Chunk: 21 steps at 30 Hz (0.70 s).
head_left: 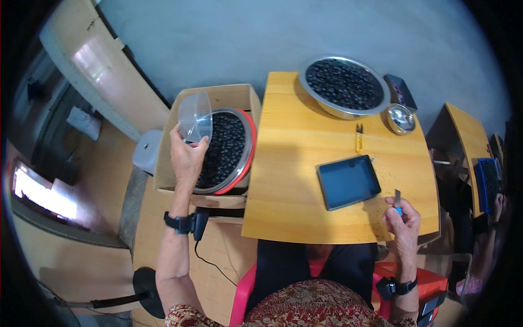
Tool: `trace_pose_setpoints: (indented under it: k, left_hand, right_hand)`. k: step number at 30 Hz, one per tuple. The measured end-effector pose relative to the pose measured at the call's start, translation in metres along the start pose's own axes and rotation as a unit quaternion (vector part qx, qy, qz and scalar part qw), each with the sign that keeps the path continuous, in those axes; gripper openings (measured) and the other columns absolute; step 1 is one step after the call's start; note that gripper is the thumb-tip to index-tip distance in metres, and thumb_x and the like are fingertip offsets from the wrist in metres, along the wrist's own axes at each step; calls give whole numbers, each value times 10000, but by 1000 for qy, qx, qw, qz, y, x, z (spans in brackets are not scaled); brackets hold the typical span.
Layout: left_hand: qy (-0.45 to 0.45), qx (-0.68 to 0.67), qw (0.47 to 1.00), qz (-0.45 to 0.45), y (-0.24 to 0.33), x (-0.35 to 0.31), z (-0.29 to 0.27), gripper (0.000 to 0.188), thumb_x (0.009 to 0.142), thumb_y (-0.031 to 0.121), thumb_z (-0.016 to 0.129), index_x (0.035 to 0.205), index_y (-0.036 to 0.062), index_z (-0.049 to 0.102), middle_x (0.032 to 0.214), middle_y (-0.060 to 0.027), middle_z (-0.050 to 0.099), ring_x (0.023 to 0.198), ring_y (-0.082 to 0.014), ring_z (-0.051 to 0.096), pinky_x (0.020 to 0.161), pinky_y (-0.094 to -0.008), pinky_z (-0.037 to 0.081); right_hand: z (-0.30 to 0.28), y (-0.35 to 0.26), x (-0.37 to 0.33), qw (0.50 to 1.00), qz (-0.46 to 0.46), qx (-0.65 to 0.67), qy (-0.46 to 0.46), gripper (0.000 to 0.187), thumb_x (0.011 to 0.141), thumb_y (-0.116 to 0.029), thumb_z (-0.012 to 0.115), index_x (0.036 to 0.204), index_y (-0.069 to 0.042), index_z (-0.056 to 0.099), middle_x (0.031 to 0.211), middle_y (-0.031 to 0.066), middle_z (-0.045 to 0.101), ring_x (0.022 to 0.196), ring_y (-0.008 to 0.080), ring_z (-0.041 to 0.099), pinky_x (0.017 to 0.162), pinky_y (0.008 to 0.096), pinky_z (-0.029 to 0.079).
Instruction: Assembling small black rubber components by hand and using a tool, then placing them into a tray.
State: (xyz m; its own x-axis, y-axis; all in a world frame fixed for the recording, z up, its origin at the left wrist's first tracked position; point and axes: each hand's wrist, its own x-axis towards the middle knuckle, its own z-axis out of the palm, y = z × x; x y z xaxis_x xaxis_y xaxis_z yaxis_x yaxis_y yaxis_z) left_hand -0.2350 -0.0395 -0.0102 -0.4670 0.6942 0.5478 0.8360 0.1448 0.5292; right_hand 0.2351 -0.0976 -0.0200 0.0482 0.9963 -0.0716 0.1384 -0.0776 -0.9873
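My left hand [188, 158] grips a clear plastic tub [195, 115] by its side, tilted above a metal basin [243, 122] with a red rim beneath it. Small round black pieces [224, 150] fill that basin, which sits in a cardboard box [229, 94]. Over the near right corner of the table [289, 185], my right hand [404, 223] is closed around a small knife [397, 195] with a short blade and a bit of blue showing. A dark rectangular tray [348, 182] lies left of that hand. Beyond it is a yellow cutter [359, 139].
A wide steel bowl [308, 98] of black pieces stands at the table's far edge, beside a small steel bowl [401, 119] and a dark box [400, 91]. At far right, another person's hand [498, 206] is near a blue tray [486, 182]. A black round base [148, 294] stands lower left.
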Motion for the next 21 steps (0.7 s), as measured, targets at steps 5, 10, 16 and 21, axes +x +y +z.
trace_pose_setpoints:
  k: [5, 10, 16, 21]
  left_hand:
    - [-252, -446, 823, -245, 87, -42, -22, 610, 793, 189, 726, 1301, 21, 433, 1123, -117, 609, 956, -171, 620, 799, -292, 504]
    - [-454, -531, 678, -230, 152, -98, -16, 662, 842, 178, 691, 1392, 21, 358, 1158, -121, 598, 991, -196, 617, 844, -318, 486]
    - [-479, -517, 672, -226, 180, -102, -7, 674, 824, 207, 695, 1385, 35, 363, 1143, -114, 600, 995, -209, 631, 864, -327, 493]
    - [-431, -504, 708, -243, 171, -104, 0, 654, 807, 282, 726, 1343, 59, 425, 1116, -102, 630, 983, -187, 639, 869, -320, 521]
  right_hand:
    - [12, -8, -4, 999, -14, 19, -44, 244, 911, -110, 622, 1137, -24, 652, 772, -9, 646, 635, 30, 531, 562, 182, 423]
    - [11, -10, -12, 994, -85, 40, -47, 275, 895, -94, 657, 1157, -13, 635, 959, -3, 615, 839, 61, 557, 735, 214, 455]
    - [-27, -3, 10, 976, -185, -81, 75, 264, 878, -63, 638, 1134, 3, 627, 943, 60, 592, 810, 129, 557, 726, 261, 458]
    - [-56, 44, 48, 932, -219, -262, 121, 251, 844, -19, 595, 1090, 29, 611, 938, 161, 575, 847, 289, 596, 728, 354, 485]
